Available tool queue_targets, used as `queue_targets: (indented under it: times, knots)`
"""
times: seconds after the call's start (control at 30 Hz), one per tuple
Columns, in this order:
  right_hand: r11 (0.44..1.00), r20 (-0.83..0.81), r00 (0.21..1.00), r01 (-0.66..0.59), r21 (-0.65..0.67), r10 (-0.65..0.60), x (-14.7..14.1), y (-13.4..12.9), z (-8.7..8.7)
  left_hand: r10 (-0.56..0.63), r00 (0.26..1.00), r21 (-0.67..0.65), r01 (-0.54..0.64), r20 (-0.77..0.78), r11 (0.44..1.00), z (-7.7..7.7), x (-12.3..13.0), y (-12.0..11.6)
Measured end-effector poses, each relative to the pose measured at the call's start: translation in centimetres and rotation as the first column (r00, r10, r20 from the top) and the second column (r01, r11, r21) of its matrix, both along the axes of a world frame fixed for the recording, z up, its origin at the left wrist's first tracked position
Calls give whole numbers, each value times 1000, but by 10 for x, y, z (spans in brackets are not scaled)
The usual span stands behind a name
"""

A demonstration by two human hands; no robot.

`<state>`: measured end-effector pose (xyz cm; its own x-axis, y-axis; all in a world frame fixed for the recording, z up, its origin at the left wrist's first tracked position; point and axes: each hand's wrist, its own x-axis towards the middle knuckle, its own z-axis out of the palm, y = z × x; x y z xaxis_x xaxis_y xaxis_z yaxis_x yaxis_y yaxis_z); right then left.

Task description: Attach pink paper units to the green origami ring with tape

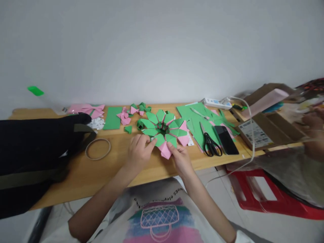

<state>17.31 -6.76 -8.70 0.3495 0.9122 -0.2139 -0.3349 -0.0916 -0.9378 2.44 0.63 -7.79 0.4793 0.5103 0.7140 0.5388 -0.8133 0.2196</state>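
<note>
Right grip (182, 160) on paper flower (160, 115), underside hidden.

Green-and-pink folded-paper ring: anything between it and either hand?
Nothing visible. The left hand and right hand are both already on the near side of the folded-paper ring. The scissors and phone lie off to the right, outside both hands' line to it.

A craft workspace shows at a plain wall, its narrow wooden table (98, 175) bearing green paper sheets (112, 118) at center left, black-handled scissors (209, 143) at center right and folded pink paper pieces (124, 116) near the middle.
</note>
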Motion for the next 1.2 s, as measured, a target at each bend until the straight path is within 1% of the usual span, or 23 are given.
queue_targets:
  times: [0.07, 0.13, 0.17, 0.2, 0.23, 0.27, 0.3, 0.4, 0.43, 0.47, 0.5, 0.53, 0.57, 0.6, 0.63, 0.67, 0.7, 0.77, 0.9, 1.0, 1.07, 1.13, 1.2]
  knots:
    - [986, 24, 986, -167, -5, 167, -5, -5, 5, 11, 1000, -29, -12, -13, 1000, 2, -6, 18]
    - [921, 41, 920, -389, -28, 390, -3, -19, 10, 26, 999, -75, -28, -23, 997, 4, -15, 39]
    - [861, 50, 860, -506, -45, 508, 2, -27, 11, 31, 999, -105, -34, -31, 994, 4, -21, 48]
    - [766, 89, 761, -636, -90, 643, 9, -35, 11, 34, 999, -136, -39, -38, 990, 5, -28, 54]
    - [717, 122, 706, -683, -143, 697, 17, -43, 10, 43, 998, -164, -50, -47, 985, 5, -35, 57]
    - [724, 149, 709, -664, -187, 689, 26, -49, 8, 60, 997, -196, -66, -38, 978, 5, -42, 55]
    - [775, 167, 760, -595, -212, 629, 35, -52, 6, 86, 996, -224, -88, -19, 971, 6, -47, 49]
    - [951, 125, 958, -231, -206, 260, 56, -45, -2, 185, 975, -330, -136, 122, 934, 6, -51, 14]
    - [971, 78, 986, -127, -204, 145, 59, -38, -3, 161, 977, -356, -102, 142, 929, 6, -47, 0]
    - [977, 14, 998, -58, -206, 62, 61, -28, -2, 99, 975, -476, 8, 199, 879, 6, -40, -11]
    - [980, -39, 999, -26, -200, 18, 61, -18, 0, 31, 970, -640, 135, 242, 756, 5, -31, -20]
    - [983, -78, 997, -10, -183, -5, 61, -7, 2, -10, 960, -804, 239, 279, 544, 4, -21, -26]
    - [988, -110, 994, -1, -153, -16, 61, 3, 5, 1, 937, -897, 333, 348, 291, 3, -11, -29]
    - [993, -107, 994, 13, -121, -26, 60, 13, 9, 45, 904, -905, 422, 425, 57, 2, -2, -28]
    - [995, -97, 995, 26, -99, -35, 60, 20, 12, 140, 865, -859, 498, 483, -117, 1, 6, -26]
    - [996, -79, 996, 36, -84, -43, 60, 26, 14, 249, 819, -794, 567, 517, -219, -1, 13, -21]
    - [996, -54, 997, 45, -79, -50, 61, 31, 17, 345, 777, -743, 618, 527, -256, -2, 18, -16]
    - [995, -18, 998, 60, -80, -62, 65, 36, 20, 439, 747, -747, 628, 499, -219, -4, 23, -5]
    - [991, 62, 992, 116, -62, -112, 76, 42, 20, 371, 839, -888, 454, 398, -75, -10, 29, 12]
    - [989, 107, 985, 140, -52, -134, 85, 49, 15, 327, 859, -894, 441, 394, -81, -10, 36, 17]
    - [992, 163, 981, 114, -51, -105, 94, 52, 13, 281, 873, -892, 440, 399, -101, -2, 37, 15]
    - [997, 309, 951, 34, -67, -11, 102, 47, 17, 126, 899, -891, 434, 419, -131, 14, 25, 9]
    - [994, 550, 829, -62, -91, 103, 109, 32, 31, -229, 859, -888, 435, 458, -147, 35, -2, 1]
